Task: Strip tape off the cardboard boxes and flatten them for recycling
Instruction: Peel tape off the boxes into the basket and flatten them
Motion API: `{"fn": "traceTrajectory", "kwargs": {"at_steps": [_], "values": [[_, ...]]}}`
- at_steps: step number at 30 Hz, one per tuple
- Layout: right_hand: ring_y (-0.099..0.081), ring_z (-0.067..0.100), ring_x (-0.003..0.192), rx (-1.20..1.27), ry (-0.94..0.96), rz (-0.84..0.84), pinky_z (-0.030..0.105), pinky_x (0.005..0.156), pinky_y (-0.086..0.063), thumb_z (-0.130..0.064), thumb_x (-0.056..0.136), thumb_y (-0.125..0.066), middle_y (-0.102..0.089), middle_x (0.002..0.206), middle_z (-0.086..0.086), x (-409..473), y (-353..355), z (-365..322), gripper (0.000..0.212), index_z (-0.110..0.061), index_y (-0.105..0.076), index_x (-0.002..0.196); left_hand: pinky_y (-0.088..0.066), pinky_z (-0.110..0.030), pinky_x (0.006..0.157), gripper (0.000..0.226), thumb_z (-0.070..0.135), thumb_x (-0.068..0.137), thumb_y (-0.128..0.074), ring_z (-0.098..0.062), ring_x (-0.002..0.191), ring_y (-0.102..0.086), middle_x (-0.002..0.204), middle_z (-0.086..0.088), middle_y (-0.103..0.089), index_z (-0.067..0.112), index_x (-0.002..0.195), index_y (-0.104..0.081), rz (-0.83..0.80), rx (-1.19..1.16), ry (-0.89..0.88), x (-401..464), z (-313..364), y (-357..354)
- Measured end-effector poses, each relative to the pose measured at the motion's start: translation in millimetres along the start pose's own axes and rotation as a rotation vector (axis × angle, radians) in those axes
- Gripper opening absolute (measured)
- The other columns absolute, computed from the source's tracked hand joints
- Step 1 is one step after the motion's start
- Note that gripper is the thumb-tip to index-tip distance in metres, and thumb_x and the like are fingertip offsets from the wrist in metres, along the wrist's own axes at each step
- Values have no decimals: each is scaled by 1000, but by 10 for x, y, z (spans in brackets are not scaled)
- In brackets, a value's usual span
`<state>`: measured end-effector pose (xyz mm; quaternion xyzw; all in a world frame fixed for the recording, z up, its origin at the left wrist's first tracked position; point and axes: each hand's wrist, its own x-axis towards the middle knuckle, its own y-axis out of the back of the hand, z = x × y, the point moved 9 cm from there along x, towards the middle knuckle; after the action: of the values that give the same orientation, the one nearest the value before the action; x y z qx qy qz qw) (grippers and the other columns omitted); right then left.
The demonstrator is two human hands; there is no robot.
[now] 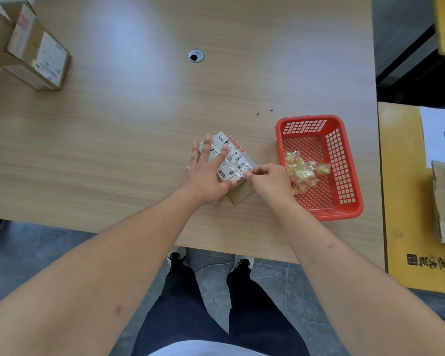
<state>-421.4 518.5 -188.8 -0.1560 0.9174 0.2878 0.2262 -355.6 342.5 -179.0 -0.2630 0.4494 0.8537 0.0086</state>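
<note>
On the pale wooden desk (139, 140), a small labelled brown cardboard box (238, 173) is pressed flat-fingered by the left hand (206, 173) while its tape edge is pinched by the right hand (266, 179), where tearing is risked.

The wood-grain surface (139, 129) carries a small labelled box (231, 160), a red basket (344, 201) beside it, and a larger cardboard box (28, 50) far left.

Wood-grain desk (139, 140) with a round cable grommet (196, 56); red plastic basket (350, 181) near its right edge. Grey tiled floor (31, 253) below; yellow surface (406, 227) at right.
</note>
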Motion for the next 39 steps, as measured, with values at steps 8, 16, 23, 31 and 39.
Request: {"fn": "traceTrajectory", "kwargs": {"at_steps": [8,16,23,31,39], "values": [[-66,12,83,-147,102,93,27,74,-51,-31,85,-78,-69,87,-10,-53,85,-126,11,-23,-76,78,-13,-61,123,98,64,86,-64,-26,150,32,164,9,32,47,160,-2,-35,50,1,26,15,3],[-64,20,78,-424,770,61,37,63,-56,-8,84,-82,-64,95,2,-384,18,-533,7,-9,-81,91,-4,-50,127,96,65,88,-63,-29,153,25,166,3,27,46,159,-2,-64,140,9,-29,93,123],[-59,17,74,-348,776,19,37,64,-55,4,83,-75,-58,86,0,-621,-197,-411,23,-12,-81,98,-3,-49,126,94,62,90,-60,-29,153,25,166,2,29,45,160,0,-85,174,3,-30,100,117],[-61,13,81,-398,731,43,38,72,-58,-8,85,-81,-62,99,-3,-500,-61,-462,22,-13,-78,106,-5,-51,126,83,41,96,-64,-36,153,20,166,0,26,49,158,-10,-308,324,-172,44,162,235],[-59,19,95,-617,759,-225,43,73,-56,-25,81,-85,-58,106,-7,-359,-421,-657,26,-27,-77,106,-46,-32,101,94,12,77,-86,-20,119,-52,134,-1,-41,24,156,-36,22,-47,-157,44,8,477]]}}
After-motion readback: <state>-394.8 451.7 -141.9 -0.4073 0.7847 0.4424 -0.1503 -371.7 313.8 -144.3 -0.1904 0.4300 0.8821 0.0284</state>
